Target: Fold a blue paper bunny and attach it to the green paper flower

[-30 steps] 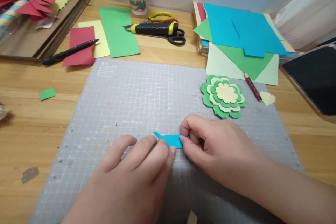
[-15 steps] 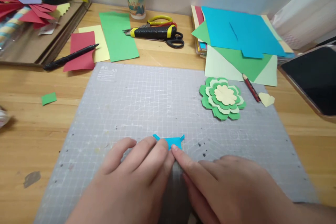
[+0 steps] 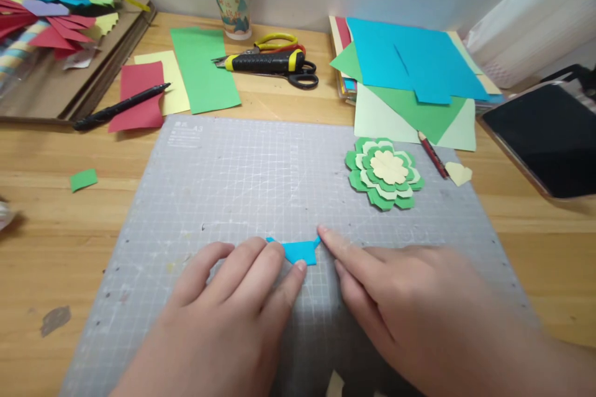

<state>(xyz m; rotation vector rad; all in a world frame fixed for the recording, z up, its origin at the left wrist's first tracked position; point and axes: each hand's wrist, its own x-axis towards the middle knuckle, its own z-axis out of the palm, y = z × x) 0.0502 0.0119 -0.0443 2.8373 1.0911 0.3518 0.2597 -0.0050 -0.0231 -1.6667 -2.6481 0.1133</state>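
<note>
White paper cups (image 3: 233,9) stand far left on the pale wooden counter (image 3: 41,223); near, the left hand (image 3: 228,307), fingers and thumb apart, pins a folded blue paper strip (image 3: 300,253) to the grey gridded mat (image 3: 223,180); the right hand (image 3: 395,298), thumb and forefinger apart, touches its right tip.

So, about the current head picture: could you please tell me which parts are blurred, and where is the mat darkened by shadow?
In the head view, the right hand smears towards the wrist; the left hand looks clearer, and the blue paper has fairly crisp edges; shadow darkens the cutting mat between the hands, towards the bottom edge; the mat's small print is too soft to read.
</note>
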